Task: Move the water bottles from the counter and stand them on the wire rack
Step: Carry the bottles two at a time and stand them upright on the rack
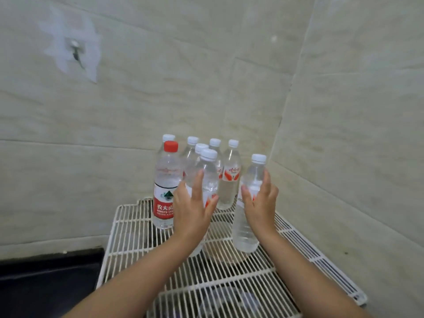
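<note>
Several clear water bottles stand in a cluster at the back of the white wire rack (128,228). Most have white caps, and one taller bottle has a red cap and red label (165,180). My left hand (191,212) lies with straight, spread fingers against the near side of a white-capped bottle (209,173), which stands on the rack. My right hand (260,203) touches another white-capped bottle (246,235) standing to the right. Its thumb is on the left of that bottle and its straight fingers are on the right. Both bottles' middles are hidden by my hands.
The rack sits in a corner between two pale tiled walls (137,99). A black counter surface (46,283) lies to the left of the rack. The front half of the rack holds nothing. A hook with tape marks (74,51) is on the left wall.
</note>
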A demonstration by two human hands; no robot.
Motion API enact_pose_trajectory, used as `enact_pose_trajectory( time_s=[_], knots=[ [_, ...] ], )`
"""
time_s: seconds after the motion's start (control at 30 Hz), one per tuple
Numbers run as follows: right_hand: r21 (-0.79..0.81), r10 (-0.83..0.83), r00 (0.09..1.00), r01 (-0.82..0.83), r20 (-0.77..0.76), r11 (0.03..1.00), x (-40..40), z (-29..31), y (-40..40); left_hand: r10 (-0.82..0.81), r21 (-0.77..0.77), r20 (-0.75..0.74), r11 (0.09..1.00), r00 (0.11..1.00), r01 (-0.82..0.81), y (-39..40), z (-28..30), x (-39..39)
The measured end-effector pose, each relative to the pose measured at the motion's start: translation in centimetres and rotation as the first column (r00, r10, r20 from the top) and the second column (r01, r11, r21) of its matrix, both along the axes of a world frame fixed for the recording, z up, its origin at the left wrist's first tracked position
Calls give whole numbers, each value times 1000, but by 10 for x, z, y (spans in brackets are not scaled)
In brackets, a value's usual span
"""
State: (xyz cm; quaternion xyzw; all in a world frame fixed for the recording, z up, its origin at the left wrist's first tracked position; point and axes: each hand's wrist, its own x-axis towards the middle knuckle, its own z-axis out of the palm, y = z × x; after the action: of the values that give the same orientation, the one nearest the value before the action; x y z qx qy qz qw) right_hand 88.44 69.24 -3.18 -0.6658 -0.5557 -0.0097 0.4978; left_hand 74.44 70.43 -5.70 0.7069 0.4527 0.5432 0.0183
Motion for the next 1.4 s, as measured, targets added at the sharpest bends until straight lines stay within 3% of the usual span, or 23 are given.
enact_pose_trajectory(
  time_s=[0.2,0.5,0.63,0.73,0.87,0.97,1.13,1.27,1.4],
  knots=[
    [98,141,984,-130,-113,987,22,-7,47,187,-7,35,982,982,-186,13,7,58],
    [101,392,918,-397,65,912,45,-16,53,277,-152,22,951,961,-271,9,-3,79],
    [141,323,937,-341,137,930,47,-5,45,258,-156,56,956,964,-247,-2,11,68],
    [188,238,958,-267,162,945,51,23,46,222,-127,-12,967,975,-222,4,49,53],
    [-62,256,903,-250,345,966,53,73,55,165,-205,-243,954,956,-217,16,96,46],
    [-199,210,831,-123,515,972,45,95,58,158,-256,-435,922,886,-290,16,112,46],
    [-320,170,789,36,591,947,42,110,58,131,-316,-440,903,888,-290,16,124,45],
    [-426,360,707,-91,609,900,51,116,56,67,-316,-512,912,856,-260,17,130,40],
    [-530,525,631,-205,571,823,69,127,40,-82,-348,-530,929,844,-128,19,131,26]
  ],
)
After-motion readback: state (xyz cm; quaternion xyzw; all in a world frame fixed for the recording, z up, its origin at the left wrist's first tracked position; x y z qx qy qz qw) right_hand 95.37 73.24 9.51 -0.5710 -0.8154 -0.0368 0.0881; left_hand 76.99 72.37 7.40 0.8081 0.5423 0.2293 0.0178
